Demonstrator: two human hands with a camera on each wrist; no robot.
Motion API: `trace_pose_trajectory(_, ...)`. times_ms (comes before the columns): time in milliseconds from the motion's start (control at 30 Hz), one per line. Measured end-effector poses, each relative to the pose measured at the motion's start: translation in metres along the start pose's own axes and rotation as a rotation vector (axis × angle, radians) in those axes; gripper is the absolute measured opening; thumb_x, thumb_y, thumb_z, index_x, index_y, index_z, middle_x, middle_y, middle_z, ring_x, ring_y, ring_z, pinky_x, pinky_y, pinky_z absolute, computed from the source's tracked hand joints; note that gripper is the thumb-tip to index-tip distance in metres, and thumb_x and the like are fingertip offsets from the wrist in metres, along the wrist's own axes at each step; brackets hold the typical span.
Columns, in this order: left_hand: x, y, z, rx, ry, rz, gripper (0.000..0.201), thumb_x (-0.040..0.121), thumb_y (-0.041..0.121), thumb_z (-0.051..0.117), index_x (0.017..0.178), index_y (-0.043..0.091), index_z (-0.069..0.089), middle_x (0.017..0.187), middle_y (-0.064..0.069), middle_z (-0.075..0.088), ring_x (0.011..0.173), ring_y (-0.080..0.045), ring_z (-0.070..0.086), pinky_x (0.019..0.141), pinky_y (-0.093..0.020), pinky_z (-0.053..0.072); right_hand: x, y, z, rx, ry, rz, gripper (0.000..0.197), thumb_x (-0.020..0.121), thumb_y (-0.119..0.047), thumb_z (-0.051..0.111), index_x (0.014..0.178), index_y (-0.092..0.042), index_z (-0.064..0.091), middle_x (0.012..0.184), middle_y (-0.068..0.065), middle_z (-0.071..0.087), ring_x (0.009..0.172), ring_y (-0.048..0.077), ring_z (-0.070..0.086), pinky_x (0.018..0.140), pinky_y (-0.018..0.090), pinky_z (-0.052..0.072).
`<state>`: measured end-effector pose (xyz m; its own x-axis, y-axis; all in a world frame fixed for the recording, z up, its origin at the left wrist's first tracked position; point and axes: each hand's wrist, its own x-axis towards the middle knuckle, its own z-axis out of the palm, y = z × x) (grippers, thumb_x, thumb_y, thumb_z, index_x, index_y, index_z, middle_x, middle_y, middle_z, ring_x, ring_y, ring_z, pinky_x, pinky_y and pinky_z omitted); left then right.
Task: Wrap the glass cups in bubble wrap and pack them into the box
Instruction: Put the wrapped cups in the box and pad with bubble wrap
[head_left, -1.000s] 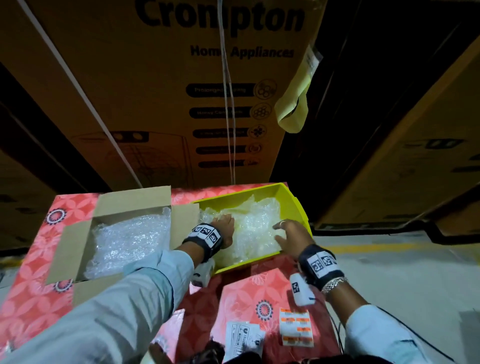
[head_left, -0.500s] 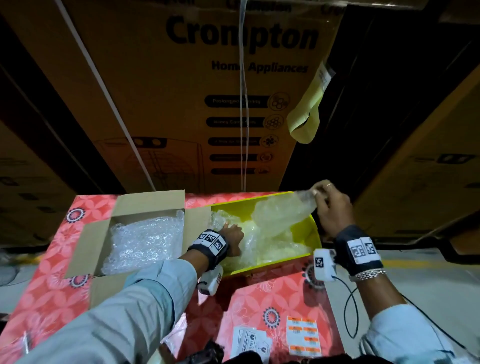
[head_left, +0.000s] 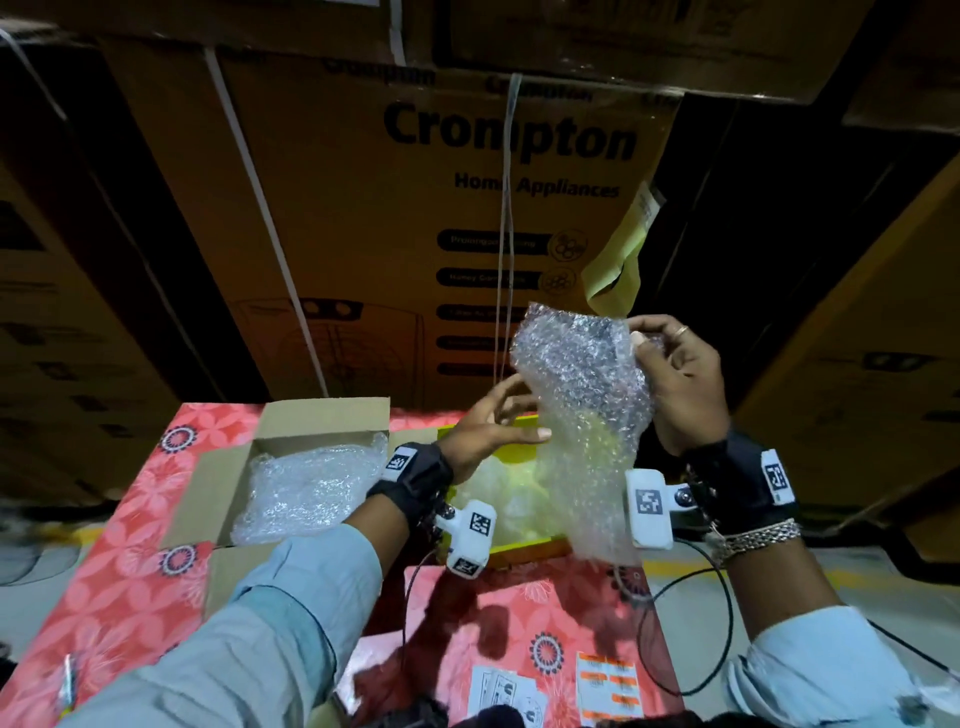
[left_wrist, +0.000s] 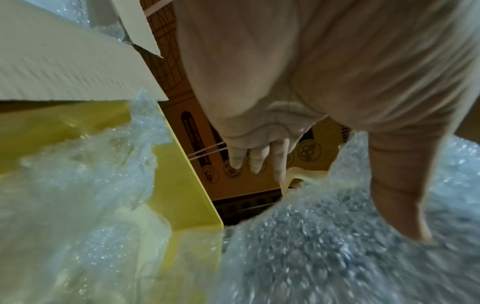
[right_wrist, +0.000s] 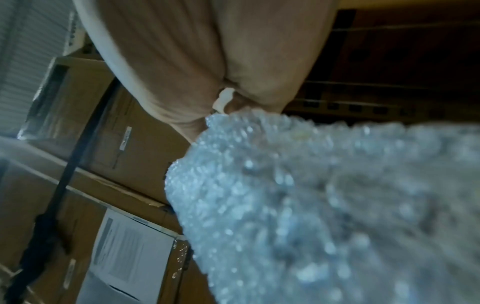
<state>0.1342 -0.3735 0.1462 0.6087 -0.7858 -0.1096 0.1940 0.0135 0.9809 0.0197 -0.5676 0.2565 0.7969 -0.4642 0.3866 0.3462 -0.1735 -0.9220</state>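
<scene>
Right hand (head_left: 685, 384) grip: bubble wrap sheet (head_left: 582, 415) pinched at top corner.
Left hand (head_left: 488, 431) grip: fingers straight, thumb touching sheet.
Risk: sheet may slip from the single-corner pinch.

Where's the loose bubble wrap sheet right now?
Head view, centre-right: the bubble wrap sheet hangs in the air above the yellow bin, pinched at its top by the right hand, with the left hand touching its left edge.
</scene>
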Motion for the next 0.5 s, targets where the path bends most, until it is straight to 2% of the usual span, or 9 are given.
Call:
trace_pose_trajectory(133,-0.003,-0.004,0.006,0.005,-0.013,-0.151,0.093,0.051,0.03,0.103,0.129,0.006,0.057,0.133,-0.013,0.066,0.123,-0.026,0.063,0.109,-0.043,0.051,-0.004,0.005,0.012,0.105,0.031,0.07,0.011,0.102,-0.003,0.056,0.104,-0.006,0.066,0.098,0.008,0.073,0.086,0.019,0.067,0.077,0.032,0.056)
trace_pose_trajectory(200,-0.01,-0.01,0.006,0.053,-0.035,-0.156,0.052,0.065,0.023,0.098,0.1,0.008,0.063,0.1,-0.005,0.071,0.092,-0.017,0.068,0.091,-0.035,0.056,-0.003,0.012,0.01,0.17,0.08,0.125,0.01,0.101,-0.004,0.057,0.106,-0.005,0.065,0.101,0.01,0.073,0.088,0.021,0.068,0.081,0.037,0.056)
trace_pose_trajectory(267,-0.023,-0.01,0.006,-0.014,-0.043,-0.119,0.014,0.085,0.004,0.081,0.09,0.011,0.069,0.086,-0.001,0.073,0.081,-0.015,0.07,0.084,-0.032,0.06,-0.003,0.023,0.005,0.209,0.157,0.188,0.007,0.1,-0.007,0.061,0.106,-0.007,0.066,0.098,0.008,0.074,0.088,0.021,0.07,0.083,0.04,0.056)
trace_pose_trajectory(300,-0.03,-0.006,0.004,-0.054,-0.039,-0.11,0.011,0.09,0.001,0.074,0.086,0.01,0.071,0.084,-0.002,0.074,0.081,-0.016,0.071,0.082,-0.033,0.062,-0.003,0.029,0.002,0.237,0.194,0.222,0.009,0.097,-0.013,0.067,0.105,-0.008,0.067,0.097,0.007,0.076,0.088,0.02,0.071,0.086,0.042,0.056)
trace_pose_trajectory(333,-0.038,-0.003,0.0,-0.092,-0.016,-0.105,0.012,0.094,0.001,0.069,0.084,0.007,0.069,0.081,-0.002,0.073,0.078,-0.016,0.071,0.078,-0.034,0.062,-0.003,0.036,-0.002,0.278,0.209,0.26,0.023,0.09,-0.022,0.076,0.106,-0.008,0.068,0.098,0.008,0.076,0.091,0.021,0.072,0.091,0.044,0.055)
trace_pose_trajectory(400,-0.053,0.003,-0.012,-0.153,0.044,-0.09,0.015,0.094,0.012,0.071,0.098,0.004,0.06,0.08,-0.003,0.069,0.071,-0.014,0.07,0.066,-0.03,0.058,-0.007,0.044,-0.003,0.336,0.146,0.334,0.059,0.073,-0.042,0.089,0.114,-0.006,0.07,0.111,0.012,0.075,0.103,0.024,0.071,0.097,0.043,0.054)
trace_pose_trajectory(433,-0.058,0.004,-0.022,-0.145,0.096,-0.092,0.034,0.088,0.025,0.079,0.108,0.009,0.056,0.086,-0.006,0.067,0.073,-0.015,0.067,0.066,-0.031,0.054,-0.012,0.048,0.0,0.364,0.078,0.368,0.062,0.07,-0.046,0.09,0.115,-0.008,0.071,0.112,0.011,0.075,0.102,0.022,0.072,0.09,0.036,0.057)
trace_pose_trajectory(467,-0.066,0.007,-0.031,-0.116,0.143,-0.094,0.044,0.081,0.035,0.085,0.106,0.012,0.056,0.094,-0.008,0.066,0.079,-0.018,0.065,0.069,-0.035,0.049,-0.018,0.052,0.005,0.389,0.009,0.413,0.059,0.069,-0.045,0.089,0.113,-0.01,0.071,0.106,0.006,0.077,0.092,0.016,0.073,0.078,0.026,0.059)
trace_pose_trajectory(500,-0.074,0.008,-0.038,-0.112,0.184,-0.072,0.042,0.08,0.04,0.086,0.096,0.009,0.06,0.1,-0.009,0.066,0.086,-0.024,0.061,0.074,-0.04,0.047,-0.026,0.058,0.011,0.412,-0.057,0.451,0.059,0.067,-0.042,0.088,0.112,-0.01,0.07,0.098,0.002,0.077,0.081,0.01,0.072,0.068,0.02,0.058)
